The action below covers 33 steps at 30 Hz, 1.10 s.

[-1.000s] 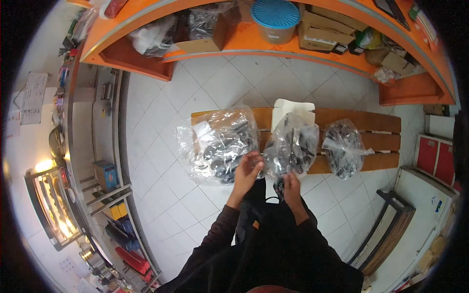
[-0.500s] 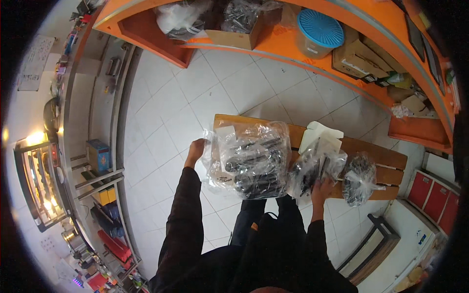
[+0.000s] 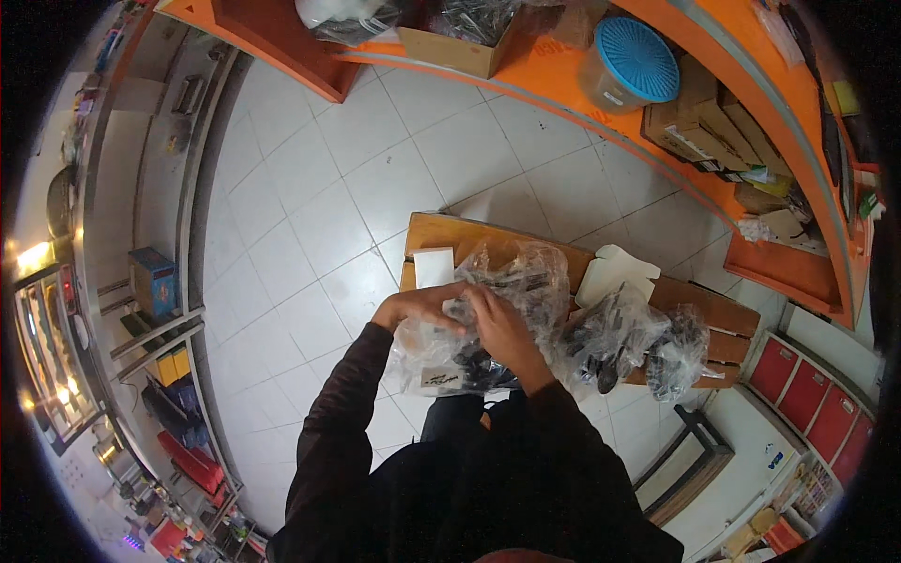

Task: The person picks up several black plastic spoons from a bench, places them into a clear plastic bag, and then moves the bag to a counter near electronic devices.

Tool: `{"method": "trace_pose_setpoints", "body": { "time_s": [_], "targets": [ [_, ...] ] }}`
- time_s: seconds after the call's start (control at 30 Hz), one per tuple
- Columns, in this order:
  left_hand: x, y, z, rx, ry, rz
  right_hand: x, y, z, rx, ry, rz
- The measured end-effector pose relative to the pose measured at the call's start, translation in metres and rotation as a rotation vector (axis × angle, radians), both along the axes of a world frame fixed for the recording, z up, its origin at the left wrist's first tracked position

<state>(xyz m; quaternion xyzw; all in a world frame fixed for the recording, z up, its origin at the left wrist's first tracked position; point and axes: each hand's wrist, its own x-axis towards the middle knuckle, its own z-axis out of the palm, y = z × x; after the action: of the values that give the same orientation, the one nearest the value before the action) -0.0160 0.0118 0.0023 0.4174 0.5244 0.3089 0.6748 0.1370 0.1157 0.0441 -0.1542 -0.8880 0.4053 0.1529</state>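
A large clear plastic bag (image 3: pixel 530 272) with black parts in it lies on the wooden bench in front of me. My left hand (image 3: pixel 422 308) is curled over its left part, thumb and fingers closing on the film. From the right, my right hand (image 3: pixel 504 333) meets it, its fingertips bent down at the same spot and closed on the plastic. Exactly what the fingertips pinch is partly hidden. A small white label (image 3: pixel 441 377) shows through the bag near its front edge. Behind my left hand lies a white card or small box (image 3: pixel 433 267).
Two smaller clear bags of black parts, a middle bag (image 3: pixel 615 333) and a right bag (image 3: pixel 680 352), lie on the wooden bench (image 3: pixel 718 314), by an opened white carton (image 3: pixel 618 274). An orange counter (image 3: pixel 554 75) with a blue-lidded tub (image 3: pixel 636 61) curves behind. Metal shelving (image 3: pixel 192 188) stands left.
My left hand has moved right from the bag's left edge. My right hand has left the middle bag and come across to the large bag, where both hands now meet. The view has shifted slightly.
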Motion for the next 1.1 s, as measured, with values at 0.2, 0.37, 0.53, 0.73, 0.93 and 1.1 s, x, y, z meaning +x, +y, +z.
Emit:
{"method": "trace_pose_setpoints", "body": {
  "time_s": [0.2, 0.37, 0.53, 0.73, 0.93, 1.1],
  "targets": [
    [-0.031, -0.059, -0.065, -0.294, 0.668, 0.008, -0.003, -0.006, -0.026, 0.132, -0.852, -0.011],
    [-0.018, -0.028, -0.018, -0.011, 1.275, 0.530, -0.024, 0.013, -0.040, 0.118, -1.111, 0.365],
    [0.034, -0.027, 0.017, 0.297, 0.327, 0.118, -0.046, 0.037, -0.105, 0.275, -0.926, 0.706],
    [0.083, -0.055, 0.002, 0.052, 0.670, 0.375, -0.058, 0.035, -0.097, 0.038, -1.182, 0.752],
    [0.074, -0.051, -0.003, -0.077, 0.777, 0.563, -0.037, 0.063, -0.091, -0.413, -0.994, 0.689],
    [0.073, -0.057, -0.011, -0.056, 0.350, 0.716, -0.041, 0.067, -0.070, -0.266, -1.040, 0.647]
  ]
}}
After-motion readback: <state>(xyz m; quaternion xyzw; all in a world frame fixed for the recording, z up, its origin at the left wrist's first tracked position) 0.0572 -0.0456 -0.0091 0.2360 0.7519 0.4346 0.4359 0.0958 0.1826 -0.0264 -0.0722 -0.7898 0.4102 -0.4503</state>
